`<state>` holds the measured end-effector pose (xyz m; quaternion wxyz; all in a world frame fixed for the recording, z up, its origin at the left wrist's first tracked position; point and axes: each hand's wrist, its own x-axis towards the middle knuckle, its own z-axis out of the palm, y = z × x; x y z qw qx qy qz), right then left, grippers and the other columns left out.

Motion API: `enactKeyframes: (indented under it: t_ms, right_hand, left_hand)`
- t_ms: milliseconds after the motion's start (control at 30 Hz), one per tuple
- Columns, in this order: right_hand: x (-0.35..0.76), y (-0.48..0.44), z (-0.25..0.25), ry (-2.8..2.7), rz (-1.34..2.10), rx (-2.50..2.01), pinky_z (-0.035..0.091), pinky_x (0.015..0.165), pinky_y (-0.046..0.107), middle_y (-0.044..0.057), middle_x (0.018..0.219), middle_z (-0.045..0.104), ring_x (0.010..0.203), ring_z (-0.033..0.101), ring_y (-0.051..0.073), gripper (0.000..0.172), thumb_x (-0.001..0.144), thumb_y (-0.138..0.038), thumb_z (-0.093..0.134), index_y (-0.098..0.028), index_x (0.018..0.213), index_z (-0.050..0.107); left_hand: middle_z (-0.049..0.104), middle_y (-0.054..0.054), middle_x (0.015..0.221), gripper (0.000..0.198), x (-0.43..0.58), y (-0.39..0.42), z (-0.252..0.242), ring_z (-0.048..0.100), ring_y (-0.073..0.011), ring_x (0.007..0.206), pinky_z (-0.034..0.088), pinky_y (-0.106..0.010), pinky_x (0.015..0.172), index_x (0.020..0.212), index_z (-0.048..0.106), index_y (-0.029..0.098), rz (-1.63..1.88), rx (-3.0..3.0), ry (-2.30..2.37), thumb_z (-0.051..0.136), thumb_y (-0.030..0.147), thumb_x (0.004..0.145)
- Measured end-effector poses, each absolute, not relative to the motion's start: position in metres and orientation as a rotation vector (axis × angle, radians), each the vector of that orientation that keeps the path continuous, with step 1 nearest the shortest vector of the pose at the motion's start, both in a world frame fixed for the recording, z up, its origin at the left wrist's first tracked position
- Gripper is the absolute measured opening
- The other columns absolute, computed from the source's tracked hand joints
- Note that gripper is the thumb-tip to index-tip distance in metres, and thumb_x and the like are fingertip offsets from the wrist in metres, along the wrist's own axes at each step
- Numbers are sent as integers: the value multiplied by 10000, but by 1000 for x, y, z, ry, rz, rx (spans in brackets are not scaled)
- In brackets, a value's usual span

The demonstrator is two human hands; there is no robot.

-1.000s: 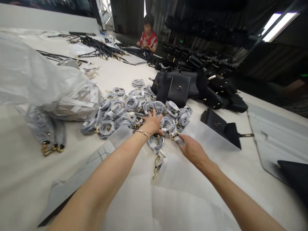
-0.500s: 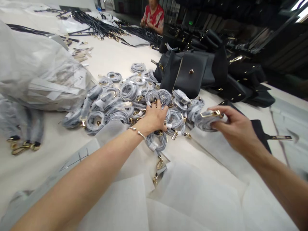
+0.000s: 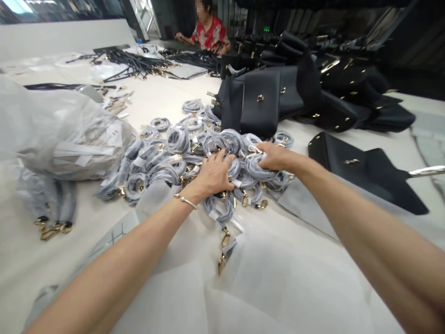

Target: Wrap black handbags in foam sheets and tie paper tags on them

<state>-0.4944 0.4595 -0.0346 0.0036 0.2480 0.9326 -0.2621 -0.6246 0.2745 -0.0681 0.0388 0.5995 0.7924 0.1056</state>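
Note:
A heap of coiled bag straps in cloudy plastic wrap [image 3: 163, 171] with gold clasps lies in the middle of the table. My left hand [image 3: 213, 174], a bangle on its wrist, rests on the heap with fingers spread over several coils. To its right, my right hand [image 3: 278, 157] grips a coiled strap [image 3: 257, 169] against the heap's right side; its fingertips are partly hidden by the coil. Below my left hand, gold snap hooks [image 3: 225, 236] trail onto white sheets [image 3: 264, 287].
Black handbags [image 3: 259, 106] are piled behind the heap and to the right. Another black bag [image 3: 358, 171] lies flat at right. A translucent plastic bag [image 3: 69, 134] bulges at left. Loose black straps [image 3: 128, 65] cover the far table, near a person in red [image 3: 210, 37].
My right hand has moved left and down with the coiled strap, from above the table onto the heap. My left hand stays spread on the coils. The view has shifted.

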Motion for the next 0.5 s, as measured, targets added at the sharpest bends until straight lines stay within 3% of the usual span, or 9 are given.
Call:
enactKeyframes:
  t_ms: [67, 133, 267, 367, 500]
  right_hand:
    - [-477, 439, -41, 2928, -1075, 883, 490, 859, 295, 23, 998, 721, 925, 635, 228, 570, 557, -109, 676, -184, 1122, 679]
    - [-459, 417, -47, 2755, -1622, 975, 498, 828, 287, 6, 963, 723, 897, 636, 208, 540, 555, -111, 685, -197, 1088, 678]
    - [-417, 367, -50, 1721, -2827, 973, 504, 688, 284, -8, 769, 704, 693, 625, 162, 423, 568, -182, 761, -189, 977, 652]
    - [-381, 328, -38, 1500, -3051, 919, 506, 662, 308, 14, 659, 661, 630, 609, 166, 318, 585, -339, 755, -161, 817, 628]
    - [-336, 279, -21, 1171, -3251, 802, 521, 703, 368, 53, 616, 644, 696, 644, 234, 320, 547, -450, 675, -173, 679, 581]
  left_hand:
    - [305, -183, 1544, 889, -617, 264, -71, 340, -381, 1390, 289, -530, 1141, 1416, 383, 189, 506, 1841, 2292, 762, 292, 619]
    - [341, -175, 1524, 871, -604, 252, -68, 299, -346, 1426, 243, -483, 1185, 1399, 402, 169, 698, 1785, 2128, 751, 264, 607]
    - [520, -109, 1378, 830, -559, 227, -41, 500, -303, 1274, 384, -417, 1112, 1367, 425, 180, 967, 1484, 1857, 726, 270, 599]
    - [619, -74, 1254, 802, -515, 207, -12, 618, -270, 1113, 492, -378, 991, 1384, 393, 206, 995, 1319, 1749, 695, 346, 654]
    - [631, -78, 1279, 821, -467, 182, 17, 617, -321, 1143, 509, -389, 974, 1366, 430, 245, 902, 1434, 1854, 727, 431, 624]
